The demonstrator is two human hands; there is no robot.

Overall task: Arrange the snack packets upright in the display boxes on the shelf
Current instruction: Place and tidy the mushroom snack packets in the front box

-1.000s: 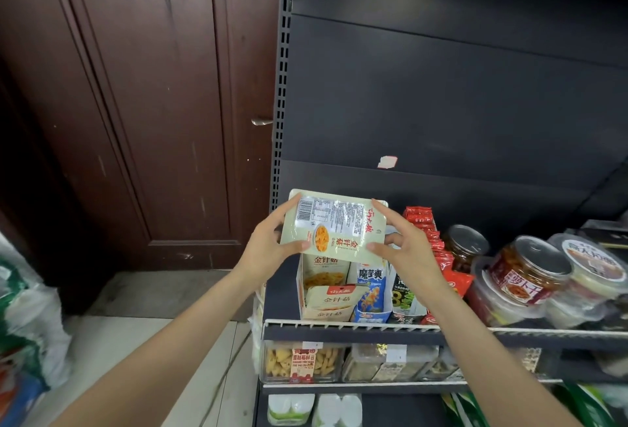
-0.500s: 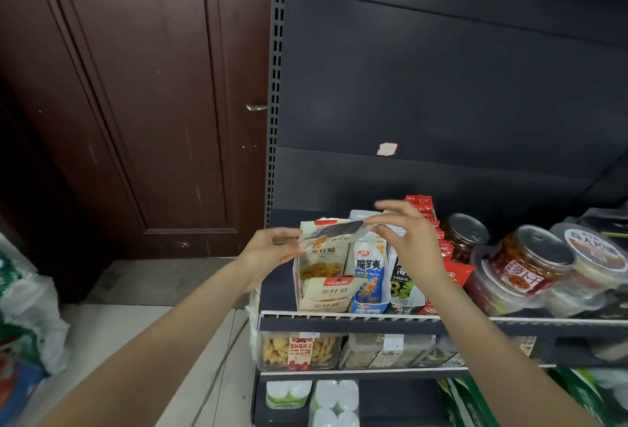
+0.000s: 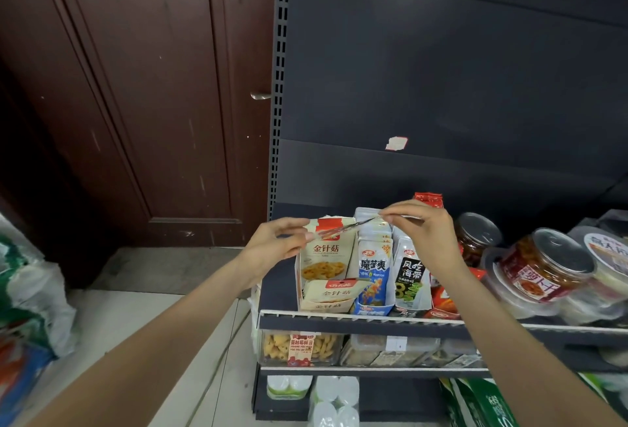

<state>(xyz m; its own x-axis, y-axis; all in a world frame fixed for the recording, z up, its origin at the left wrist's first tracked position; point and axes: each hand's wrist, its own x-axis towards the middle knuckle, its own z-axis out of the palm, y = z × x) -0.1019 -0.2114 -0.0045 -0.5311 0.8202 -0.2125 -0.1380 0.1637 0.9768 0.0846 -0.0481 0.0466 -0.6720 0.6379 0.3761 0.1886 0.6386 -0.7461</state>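
A thin snack packet (image 3: 343, 229) is seen edge-on, stretched flat between both hands just above the display boxes. My left hand (image 3: 275, 246) pinches its left end and my right hand (image 3: 419, 233) pinches its right end. Below it stands the cream display box (image 3: 324, 306) with an upright cream packet (image 3: 326, 250) and another packet lying tilted at its front. To its right a blue-and-white box (image 3: 372, 277) and a box of black-lettered packets (image 3: 411, 277) hold upright packets. All stand on the shelf (image 3: 339, 321).
Red packets (image 3: 428, 200) stand behind my right hand. Jars and lidded tubs (image 3: 543, 267) fill the shelf's right part. Clear containers (image 3: 302, 346) sit on the shelf below. A dark wooden door (image 3: 136, 104) and bags (image 3: 30, 307) are to the left.
The packet was held up facing me a second ago. Both hands have since tipped it flat and lowered it to just above the boxes.
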